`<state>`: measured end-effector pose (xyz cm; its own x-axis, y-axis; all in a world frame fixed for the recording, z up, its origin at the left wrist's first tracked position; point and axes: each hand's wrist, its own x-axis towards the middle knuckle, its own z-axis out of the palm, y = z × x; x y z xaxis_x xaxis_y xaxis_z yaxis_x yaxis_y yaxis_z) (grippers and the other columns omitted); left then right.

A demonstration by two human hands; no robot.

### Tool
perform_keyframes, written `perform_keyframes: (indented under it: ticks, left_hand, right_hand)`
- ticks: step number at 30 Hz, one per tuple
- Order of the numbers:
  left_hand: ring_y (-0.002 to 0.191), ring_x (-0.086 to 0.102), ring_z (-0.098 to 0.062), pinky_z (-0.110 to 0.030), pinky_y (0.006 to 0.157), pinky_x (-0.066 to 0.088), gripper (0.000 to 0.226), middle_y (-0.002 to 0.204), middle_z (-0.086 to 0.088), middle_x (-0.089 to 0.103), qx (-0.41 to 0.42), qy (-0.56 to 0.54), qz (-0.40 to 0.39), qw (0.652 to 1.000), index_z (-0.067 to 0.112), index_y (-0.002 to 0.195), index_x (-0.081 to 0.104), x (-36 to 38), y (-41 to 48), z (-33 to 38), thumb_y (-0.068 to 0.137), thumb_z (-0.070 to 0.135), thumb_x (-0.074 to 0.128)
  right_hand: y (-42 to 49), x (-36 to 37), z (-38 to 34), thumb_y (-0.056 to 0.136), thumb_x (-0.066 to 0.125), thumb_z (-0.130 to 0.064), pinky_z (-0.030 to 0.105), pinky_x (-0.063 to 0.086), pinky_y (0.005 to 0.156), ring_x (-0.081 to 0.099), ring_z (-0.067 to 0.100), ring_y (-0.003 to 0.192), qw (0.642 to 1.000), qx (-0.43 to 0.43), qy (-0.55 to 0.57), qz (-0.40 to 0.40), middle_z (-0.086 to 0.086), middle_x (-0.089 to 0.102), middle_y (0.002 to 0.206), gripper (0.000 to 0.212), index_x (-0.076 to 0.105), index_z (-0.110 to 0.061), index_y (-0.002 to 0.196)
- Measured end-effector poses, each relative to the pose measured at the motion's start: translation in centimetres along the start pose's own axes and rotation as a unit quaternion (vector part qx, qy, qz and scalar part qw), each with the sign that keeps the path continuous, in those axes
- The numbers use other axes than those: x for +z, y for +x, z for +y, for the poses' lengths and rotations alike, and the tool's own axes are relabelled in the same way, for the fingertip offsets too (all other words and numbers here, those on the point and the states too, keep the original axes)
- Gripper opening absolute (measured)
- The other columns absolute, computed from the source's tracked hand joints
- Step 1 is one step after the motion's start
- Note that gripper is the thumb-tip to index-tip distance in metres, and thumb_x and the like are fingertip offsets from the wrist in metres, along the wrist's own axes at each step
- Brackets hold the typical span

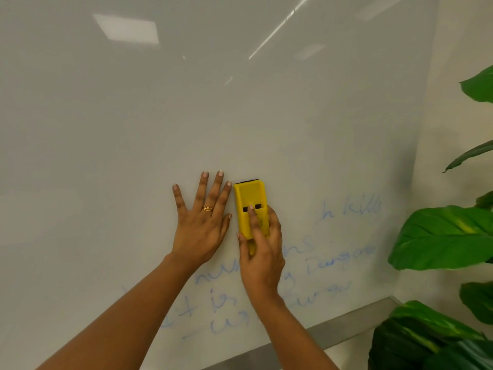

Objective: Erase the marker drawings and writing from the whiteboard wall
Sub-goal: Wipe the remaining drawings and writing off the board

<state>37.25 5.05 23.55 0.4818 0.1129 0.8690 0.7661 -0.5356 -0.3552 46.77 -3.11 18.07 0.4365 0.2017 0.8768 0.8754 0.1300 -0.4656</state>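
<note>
A glossy whiteboard wall (186, 116) fills the view. Faint blue marker writing (333, 260) covers its lower right part, from below my hands out to the right. My right hand (262, 252) grips a yellow eraser (249, 204) and holds it upright against the board, its dark felt edge showing at the top. My left hand (202, 222) lies flat on the board just left of the eraser, fingers spread, a gold ring on one finger.
A metal ledge (346, 327) runs along the board's lower edge. A large green plant (440, 236) stands at the right, its leaves close to the board's right side. The upper board shows only ceiling light reflections.
</note>
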Motion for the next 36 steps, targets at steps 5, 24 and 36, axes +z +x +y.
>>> perform_keyframes:
  ticks: [5, 24, 36]
  left_hand:
    - [0.146, -0.001, -0.025, -0.066, 0.108, -0.003, 0.059, 0.157, -0.006, 0.013, 0.003, -0.002, -0.002, 1.0, 0.014, 0.149, 0.015, 0.1, 0.0, -0.1, 0.096, 0.037, 0.026]
    - [0.146, 0.003, -0.027, -0.066, 0.108, -0.001, 0.058, 0.156, -0.01, 0.014, 0.01, -0.004, 0.015, 1.0, 0.013, 0.149, 0.017, 0.3, -0.1, 0.0, 0.096, 0.035, 0.028]
    - [0.144, 0.009, -0.034, -0.072, 0.103, -0.006, 0.06, 0.155, -0.014, 0.015, 0.013, 0.02, 0.026, 0.999, 0.01, 0.147, 0.02, 0.7, 0.4, 0.7, 0.094, 0.036, 0.032]
  right_hand:
    - [3.7, -2.0, 3.4, 0.088, 0.06, -0.026, 0.033, 0.049, 0.077, 0.051, 0.023, 0.119, 0.991, 0.134, 0.016, 0.024, -0.003, 0.029, 0.148, 0.057, 0.037, -0.04, 0.139]
    - [2.4, -0.1, -1.5, 0.086, 0.058, -0.032, 0.034, 0.055, 0.061, 0.059, 0.024, 0.109, 0.995, 0.089, 0.018, 0.031, 0.0, 0.037, 0.143, 0.057, 0.035, -0.041, 0.137]
    - [8.7, -4.1, 4.5, 0.087, 0.062, -0.028, 0.033, 0.043, 0.083, 0.05, 0.02, 0.119, 0.979, 0.198, 0.027, 0.049, -0.004, 0.029, 0.149, 0.057, 0.038, -0.038, 0.138]
